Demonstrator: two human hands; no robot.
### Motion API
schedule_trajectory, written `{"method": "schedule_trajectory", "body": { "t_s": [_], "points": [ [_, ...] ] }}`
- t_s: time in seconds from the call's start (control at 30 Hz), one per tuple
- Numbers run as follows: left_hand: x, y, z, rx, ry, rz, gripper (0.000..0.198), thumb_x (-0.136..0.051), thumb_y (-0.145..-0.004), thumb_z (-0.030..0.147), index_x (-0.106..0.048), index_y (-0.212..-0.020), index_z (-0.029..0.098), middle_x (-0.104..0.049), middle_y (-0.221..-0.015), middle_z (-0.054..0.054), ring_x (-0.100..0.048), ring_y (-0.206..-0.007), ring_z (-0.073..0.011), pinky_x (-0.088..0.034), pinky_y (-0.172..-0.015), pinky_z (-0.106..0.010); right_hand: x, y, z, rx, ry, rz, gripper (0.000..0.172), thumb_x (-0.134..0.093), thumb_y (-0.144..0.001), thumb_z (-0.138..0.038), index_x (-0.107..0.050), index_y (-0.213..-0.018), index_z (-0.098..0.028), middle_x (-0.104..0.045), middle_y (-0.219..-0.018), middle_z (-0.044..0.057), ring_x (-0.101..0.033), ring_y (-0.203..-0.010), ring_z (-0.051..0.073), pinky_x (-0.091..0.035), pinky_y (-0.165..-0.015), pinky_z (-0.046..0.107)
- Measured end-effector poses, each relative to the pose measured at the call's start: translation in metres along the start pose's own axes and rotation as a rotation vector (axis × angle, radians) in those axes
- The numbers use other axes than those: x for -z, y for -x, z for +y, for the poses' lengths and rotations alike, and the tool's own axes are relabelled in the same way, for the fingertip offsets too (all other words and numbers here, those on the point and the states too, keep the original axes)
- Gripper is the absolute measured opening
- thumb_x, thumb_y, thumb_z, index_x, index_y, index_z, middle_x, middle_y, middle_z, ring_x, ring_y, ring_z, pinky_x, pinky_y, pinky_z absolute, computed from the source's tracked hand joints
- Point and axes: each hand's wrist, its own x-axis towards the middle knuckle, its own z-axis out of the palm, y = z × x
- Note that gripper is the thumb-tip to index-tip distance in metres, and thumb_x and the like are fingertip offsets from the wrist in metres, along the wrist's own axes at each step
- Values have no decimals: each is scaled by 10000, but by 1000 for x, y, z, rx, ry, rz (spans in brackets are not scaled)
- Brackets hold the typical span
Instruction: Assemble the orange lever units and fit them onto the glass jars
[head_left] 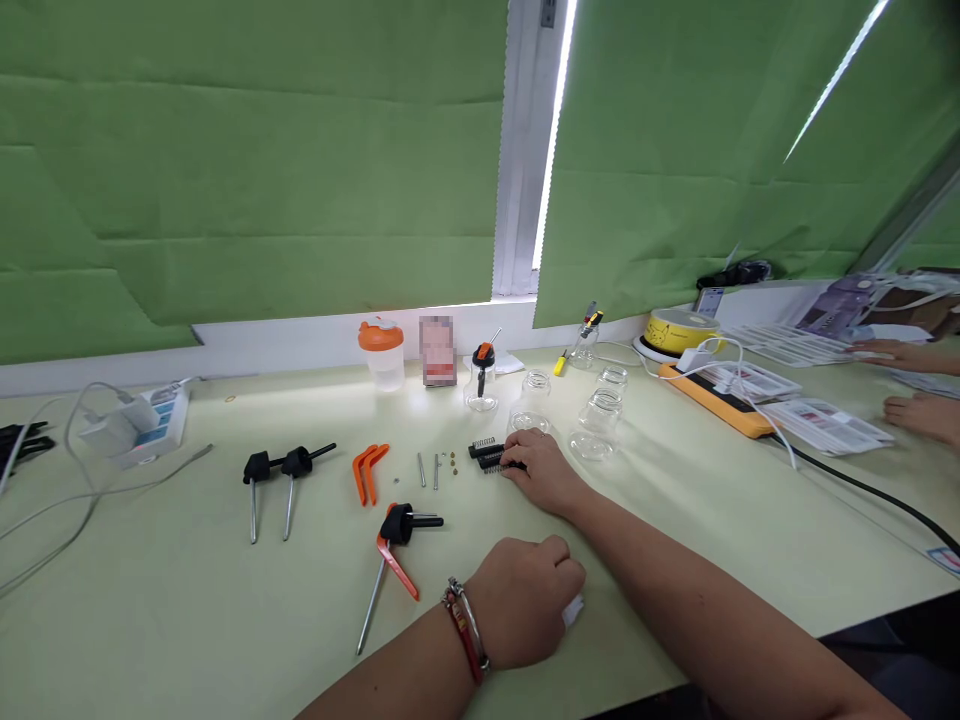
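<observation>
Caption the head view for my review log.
Right hand touches small black parts beside glass jars; left hand rests fisted on table.

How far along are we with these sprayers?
Done: one bottle at the back wears a sprayer, and one head lies with its orange trigger fitted. In hand: the right hand has its fingers on small black parts beside a spring, while the left hand rests as a fist. Left: two bare heads, two loose triggers, pins and empty bottles.
</observation>
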Motion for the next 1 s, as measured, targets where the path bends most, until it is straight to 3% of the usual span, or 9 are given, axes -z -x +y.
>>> {"method": "schedule_trajectory", "body": {
  "t_s": [0.33, 0.47, 0.6, 0.7, 0.77, 0.83, 0.9, 1.0],
  "points": [
    [0, 0, 0, -8, 0, -31, 75, -523, -743, 183, -540, -816, 190, -601, -857, -23, -539, -592, -133, -370, -468, -259, -2, 2, 4, 19, -24, 24, 99, -625, -736, -146, -673, -805, -198, -615, -962, 63, -517, -907, 222, -371, -829, 377],
    [12, 0, 1, 64, -7, -39, 92, -515, -749, 160, -532, -836, 185, -591, -865, -41, -548, -615, -145, -384, -498, -260, -4, 3, 5, 13, -36, 29, 107, -626, -725, -135, -669, -799, -199, -618, -970, 62, -517, -914, 226, -374, -835, 379],
    [48, 10, -5, 305, -67, -38, 61, -477, -801, 185, -525, -839, 187, -577, -867, -56, -560, -642, -171, -372, -510, -266, -4, 3, 5, 0, -43, 37, 99, -638, -717, -145, -674, -793, -199, -619, -985, 66, -517, -925, 235, -374, -845, 390],
    [76, 31, -20, 645, -71, -42, 89, -477, -817, 269, -526, -814, 195, -579, -844, -54, -555, -615, -177, -353, -523, -276, 0, 4, 4, 10, -66, 70, 97, -641, -722, -161, -673, -805, -202, -617, -989, 65, -509, -942, 238, -377, -856, 391],
    [84, 50, -33, 858, -92, -11, 185, -460, -827, 361, -514, -774, 192, -581, -804, -64, -554, -615, -195, -338, -524, -285, 3, 6, -1, 21, -92, 96, 88, -622, -739, -162, -668, -801, -205, -619, -967, 63, -513, -929, 229, -380, -858, 385],
    [82, 68, -46, 999, -77, -26, 282, -465, -801, 467, -494, -732, 196, -583, -748, -63, -552, -600, -218, -323, -514, -290, 6, 8, -9, 36, -136, 98, 96, -580, -775, -168, -666, -793, -208, -625, -930, 61, -523, -899, 218, -386, -843, 371],
    [73, 82, -54, 1051, 21, -83, 305, -480, -772, 507, -490, -732, 205, -590, -701, -50, -558, -589, -221, -321, -508, -280, 6, 10, -24, 62, -211, 50, 149, -518, -824, -185, -662, -791, -209, -631, -884, 58, -534, -862, 205, -396, -804, 342],
    [56, 91, -58, 1033, 81, -98, 203, -520, -753, 406, -500, -787, 208, -627, -805, -63, -591, -667, -231, -336, -528, -270, 1, 12, -51, 97, -317, -109, 251, -445, -868, -233, -618, -690, -193, -600, -753, 41, -530, -725, 169, -393, -679, 285]
  ]
}}
